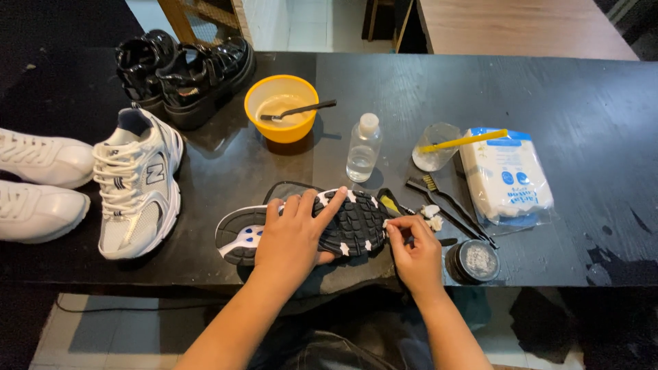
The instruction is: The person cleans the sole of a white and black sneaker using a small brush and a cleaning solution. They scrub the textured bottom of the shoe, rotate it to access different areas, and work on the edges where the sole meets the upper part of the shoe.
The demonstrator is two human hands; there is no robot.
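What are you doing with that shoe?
A person has a sneaker lying sole-up on a black table. The left hand presses down on the sole, while the right hand pinches something small and white at the toe end. Nearby stand a yellow bowl with a spoon, a clear bottle, small brushes and the matching sneaker.

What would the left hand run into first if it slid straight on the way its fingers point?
The left hand lies on the upturned shoe sole, fingers pointing up and right. Past the sole's far edge, the clear plastic bottle looks first in line, though depth is hard to judge.
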